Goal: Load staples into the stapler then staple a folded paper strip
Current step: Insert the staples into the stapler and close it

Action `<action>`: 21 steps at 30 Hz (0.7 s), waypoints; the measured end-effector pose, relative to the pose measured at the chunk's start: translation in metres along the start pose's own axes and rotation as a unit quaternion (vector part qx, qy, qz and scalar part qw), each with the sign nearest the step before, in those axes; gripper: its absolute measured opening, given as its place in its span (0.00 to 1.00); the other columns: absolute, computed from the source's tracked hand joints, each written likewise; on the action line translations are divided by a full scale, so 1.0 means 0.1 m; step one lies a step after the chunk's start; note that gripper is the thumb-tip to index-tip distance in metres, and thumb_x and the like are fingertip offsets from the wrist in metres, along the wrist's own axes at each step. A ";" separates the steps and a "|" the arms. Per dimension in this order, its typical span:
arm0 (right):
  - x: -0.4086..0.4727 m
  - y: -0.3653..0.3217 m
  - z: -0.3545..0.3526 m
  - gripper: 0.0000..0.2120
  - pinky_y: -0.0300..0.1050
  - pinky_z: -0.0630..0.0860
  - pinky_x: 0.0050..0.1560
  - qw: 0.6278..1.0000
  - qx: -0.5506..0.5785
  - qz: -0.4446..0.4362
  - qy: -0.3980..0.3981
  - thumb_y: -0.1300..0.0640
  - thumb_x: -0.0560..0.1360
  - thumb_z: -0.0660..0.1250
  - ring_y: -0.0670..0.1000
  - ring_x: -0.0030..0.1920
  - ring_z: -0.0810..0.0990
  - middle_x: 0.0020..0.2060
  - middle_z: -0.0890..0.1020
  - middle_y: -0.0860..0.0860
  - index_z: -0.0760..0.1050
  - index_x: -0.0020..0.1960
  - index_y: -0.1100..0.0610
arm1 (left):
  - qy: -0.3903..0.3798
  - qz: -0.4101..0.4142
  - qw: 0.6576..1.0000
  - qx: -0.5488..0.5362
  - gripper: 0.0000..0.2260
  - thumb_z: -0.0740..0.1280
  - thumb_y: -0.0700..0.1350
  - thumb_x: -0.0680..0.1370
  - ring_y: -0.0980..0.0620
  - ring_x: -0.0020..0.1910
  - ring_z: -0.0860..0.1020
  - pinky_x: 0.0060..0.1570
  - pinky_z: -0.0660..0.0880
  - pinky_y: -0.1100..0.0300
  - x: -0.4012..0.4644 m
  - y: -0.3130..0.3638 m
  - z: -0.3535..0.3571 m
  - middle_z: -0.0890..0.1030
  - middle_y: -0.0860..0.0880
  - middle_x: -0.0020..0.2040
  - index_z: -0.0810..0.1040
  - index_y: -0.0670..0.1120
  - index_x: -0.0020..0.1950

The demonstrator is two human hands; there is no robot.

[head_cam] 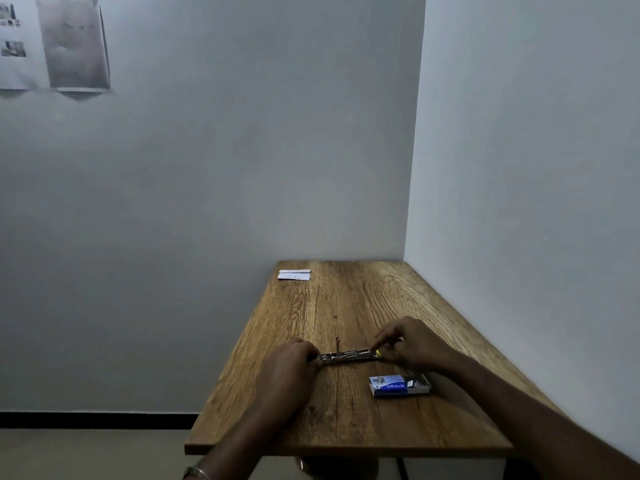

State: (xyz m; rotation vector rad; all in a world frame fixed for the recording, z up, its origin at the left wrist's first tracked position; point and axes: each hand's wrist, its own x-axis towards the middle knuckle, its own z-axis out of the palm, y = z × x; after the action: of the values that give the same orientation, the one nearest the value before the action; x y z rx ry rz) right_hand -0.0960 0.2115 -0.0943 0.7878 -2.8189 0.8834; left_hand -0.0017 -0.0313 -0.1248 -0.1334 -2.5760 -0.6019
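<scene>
Hands (pixel 289 358) (fingers curled) on stapler (pixel 348 356)

Left hand (pixel 292 362) and right hand (pixel 412 342) curled, facing.

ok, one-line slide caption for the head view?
Both hands, left and right, hold the opened stapler on the table beside the staple box.

stapler (pixel 348 355) ends hidden under left hand (pixel 291 365) and right hand (pixel 412 344) | staple box (pixel 398 385) print unreadable | wall papers (pixel 52 43) blurred, leftmost cropped by edge | paper strip (pixel 294 274) marks too small
</scene>
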 end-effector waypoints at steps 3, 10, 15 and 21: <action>-0.01 -0.04 0.03 0.18 0.34 0.77 0.45 0.999 0.014 -0.005 0.030 0.66 0.74 0.67 0.42 0.50 0.82 0.47 0.84 0.40 0.85 0.46 0.42 | 0.000 0.000 1.000 -0.002 0.09 0.65 0.52 0.80 0.60 0.49 0.75 0.51 0.76 0.61 0.00 0.00 0.00 0.78 0.57 0.54 0.79 0.53 0.59; 0.07 -0.46 0.04 0.12 0.36 0.78 0.54 0.992 -0.010 -0.110 0.053 0.56 0.74 0.74 0.40 0.50 0.82 0.53 0.86 0.47 0.83 0.58 0.51 | -0.001 0.005 1.000 0.000 0.09 0.64 0.51 0.80 0.60 0.49 0.75 0.52 0.76 0.60 -0.01 0.00 -0.01 0.78 0.57 0.54 0.79 0.53 0.58; 0.15 -0.59 0.15 0.14 0.29 0.74 0.47 0.984 -0.095 -0.153 -0.004 0.57 0.74 0.73 0.41 0.49 0.83 0.53 0.86 0.48 0.82 0.60 0.53 | -0.001 0.012 1.000 -0.006 0.09 0.64 0.51 0.80 0.61 0.49 0.74 0.50 0.75 0.63 -0.02 -0.02 -0.01 0.78 0.57 0.54 0.79 0.53 0.58; 0.18 -0.60 0.19 0.08 0.29 0.76 0.45 0.987 -0.065 -0.146 0.028 0.56 0.74 0.74 0.38 0.42 0.82 0.48 0.87 0.49 0.84 0.53 0.56 | 0.007 0.008 1.000 -0.003 0.09 0.64 0.52 0.80 0.61 0.48 0.75 0.49 0.76 0.63 -0.02 -0.01 -0.01 0.78 0.57 0.53 0.80 0.53 0.58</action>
State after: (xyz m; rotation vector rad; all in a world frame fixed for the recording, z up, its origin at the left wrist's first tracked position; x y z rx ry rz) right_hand -0.0805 0.1510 -0.0753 1.1014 -2.5885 0.6582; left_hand -0.0001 -0.0325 -0.1257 -0.1510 -2.5581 -0.6034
